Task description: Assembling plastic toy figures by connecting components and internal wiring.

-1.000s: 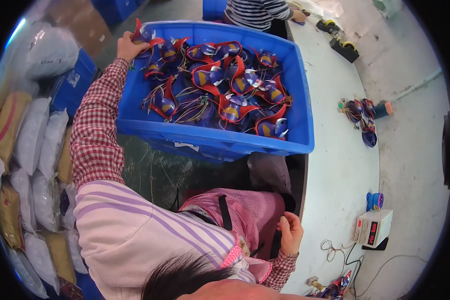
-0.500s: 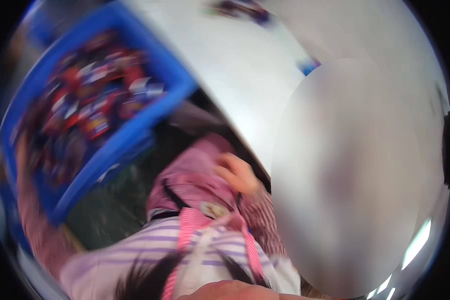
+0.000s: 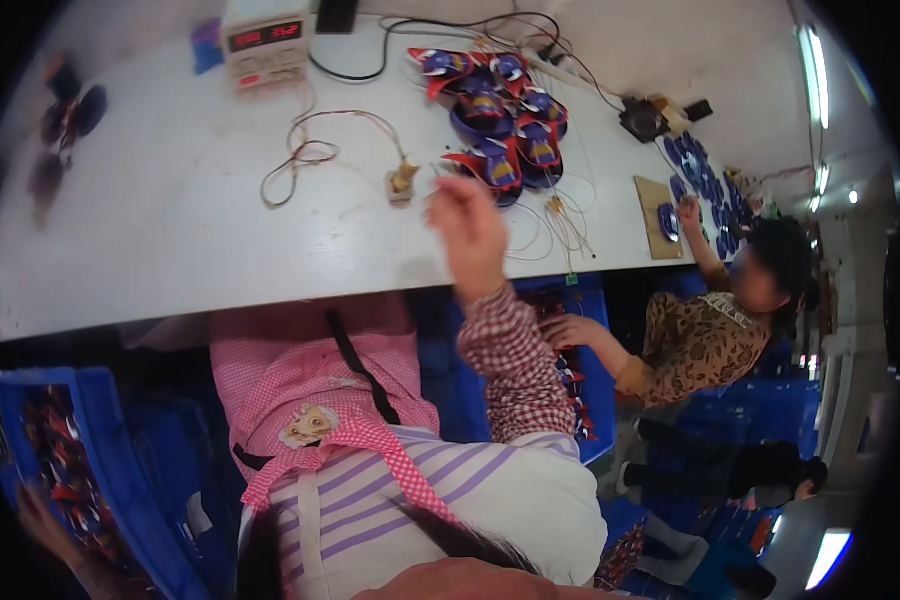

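My right hand [image 3: 470, 235] is raised over the white table [image 3: 200, 210], blurred, its fingers loosely bent and slightly apart. Nothing shows clearly in it. Closest to its fingertips are a cluster of purple-and-red curved pieces with yellow print [image 3: 495, 165] and a small tan block with a metal clip [image 3: 402, 185], wired by a thin cable. At the far left my left hand [image 3: 45, 525] is against the outer side of a blue crate [image 3: 115, 480] full of similar red and purple pieces [image 3: 58, 450]. Blur and shadow hide how its fingers are set.
A power supply [image 3: 267, 45] with a red display stands at the back, with black cables [image 3: 370, 75] beside it. Blurred dark pieces [image 3: 70, 130] are at the table's left. On my right a co-worker [image 3: 715, 320] reaches over the table; another blue crate [image 3: 595, 385] stands between us.
The view has swung from the crate on my left round to the table. My right hand has risen from my lap to above the table. My left hand remains by the crate.
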Available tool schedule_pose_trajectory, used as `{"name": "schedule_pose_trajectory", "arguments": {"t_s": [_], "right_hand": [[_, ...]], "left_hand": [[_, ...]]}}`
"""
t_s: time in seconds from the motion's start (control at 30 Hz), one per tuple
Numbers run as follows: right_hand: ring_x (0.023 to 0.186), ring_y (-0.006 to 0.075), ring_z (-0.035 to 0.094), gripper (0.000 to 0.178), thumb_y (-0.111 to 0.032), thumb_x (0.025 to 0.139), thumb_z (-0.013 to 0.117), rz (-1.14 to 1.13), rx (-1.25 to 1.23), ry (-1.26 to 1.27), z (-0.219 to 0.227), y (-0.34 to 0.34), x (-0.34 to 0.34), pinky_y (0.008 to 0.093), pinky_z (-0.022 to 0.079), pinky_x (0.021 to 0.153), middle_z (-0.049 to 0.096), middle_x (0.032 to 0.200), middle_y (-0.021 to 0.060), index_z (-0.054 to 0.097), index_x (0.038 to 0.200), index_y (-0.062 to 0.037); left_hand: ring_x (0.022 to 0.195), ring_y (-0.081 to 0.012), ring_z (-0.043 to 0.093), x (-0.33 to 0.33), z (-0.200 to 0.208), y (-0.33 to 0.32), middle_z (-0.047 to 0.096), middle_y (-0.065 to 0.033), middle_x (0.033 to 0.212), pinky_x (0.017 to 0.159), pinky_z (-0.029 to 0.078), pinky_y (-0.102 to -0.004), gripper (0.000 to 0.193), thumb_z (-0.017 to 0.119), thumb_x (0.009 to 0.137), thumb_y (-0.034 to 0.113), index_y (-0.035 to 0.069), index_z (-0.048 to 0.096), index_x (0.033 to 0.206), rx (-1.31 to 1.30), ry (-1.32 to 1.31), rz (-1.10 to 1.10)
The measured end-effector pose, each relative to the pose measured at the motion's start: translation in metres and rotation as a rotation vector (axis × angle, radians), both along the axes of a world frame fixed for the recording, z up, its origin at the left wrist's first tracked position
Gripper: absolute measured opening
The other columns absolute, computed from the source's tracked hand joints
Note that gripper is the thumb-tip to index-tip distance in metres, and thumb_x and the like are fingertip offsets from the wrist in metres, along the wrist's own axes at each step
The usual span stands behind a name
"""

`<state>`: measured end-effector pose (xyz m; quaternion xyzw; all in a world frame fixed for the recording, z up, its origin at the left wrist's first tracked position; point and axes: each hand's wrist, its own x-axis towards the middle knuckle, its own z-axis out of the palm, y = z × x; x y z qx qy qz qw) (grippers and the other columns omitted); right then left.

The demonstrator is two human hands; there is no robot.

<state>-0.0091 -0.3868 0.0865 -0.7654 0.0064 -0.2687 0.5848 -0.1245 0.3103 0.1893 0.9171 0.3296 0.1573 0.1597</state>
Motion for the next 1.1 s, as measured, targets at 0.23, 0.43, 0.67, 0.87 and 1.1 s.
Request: {"name": "schedule_pose_trajectory", "arguments": {"t_s": [0.23,0.43,0.67,0.87,1.1], "right_hand": [[0.067,0.0135,0.057,0.030,-0.027,0.086,0.060,-0.467,-0.176,0.288,-0.072,-0.165,0.021,0.0242,0.047,0.059,0.064,0.082,0.0074,0.062,0.099,0.0002],[0.083,0.0275,0.064,0.052,-0.049,0.084,0.052,-0.444,-0.461,0.613,-0.077,-0.165,0.056,0.0344,0.048,0.070,0.068,0.089,0.0115,0.064,0.101,-0.0009],[0.076,0.0235,0.061,0.047,-0.029,0.079,0.064,-0.346,-0.480,0.492,-0.093,-0.178,0.053,0.0309,0.049,0.067,0.065,0.090,0.0145,0.057,0.115,0.0010],[0.071,0.0170,0.057,0.043,-0.018,0.082,0.064,-0.114,-0.213,0.373,-0.085,-0.160,-0.006,0.0253,0.048,0.062,0.062,0.087,0.0135,0.053,0.117,0.0046],[0.062,0.0127,0.048,0.036,-0.017,0.087,0.056,-0.141,-0.312,0.300,-0.034,-0.138,-0.057,0.0227,0.039,0.056,0.057,0.082,0.0060,0.054,0.118,0.0014]], "left_hand": [[0.062,-0.0131,0.051,0.154,-0.049,-0.477,0.054,-0.0052,0.074,0.056,0.043,-0.0244,0.049,0.060,0.086,0.018,0.006,0.040,0.129,-0.757,0.293,-1.545],[0.097,-0.0351,0.056,0.207,-0.157,-0.683,0.049,-0.0248,0.111,0.082,0.048,-0.0383,0.080,0.064,0.077,0.047,0.000,0.031,0.132,-0.657,0.070,-1.306],[0.096,-0.0366,0.056,0.215,-0.158,-0.720,0.052,-0.0251,0.107,0.084,0.048,-0.0383,0.087,0.067,0.069,0.057,0.001,0.037,0.128,-0.590,0.116,-1.058],[0.087,-0.0389,0.057,0.203,-0.168,-0.712,0.055,-0.0243,0.101,0.079,0.048,-0.0433,0.085,0.075,0.055,0.037,0.005,0.037,0.123,-0.716,0.000,-1.129],[0.092,-0.0304,0.056,0.168,-0.150,-0.683,0.053,-0.0233,0.110,0.078,0.049,-0.0352,0.090,0.081,0.053,0.019,0.000,0.033,0.127,-1.302,0.053,-1.123]]}}
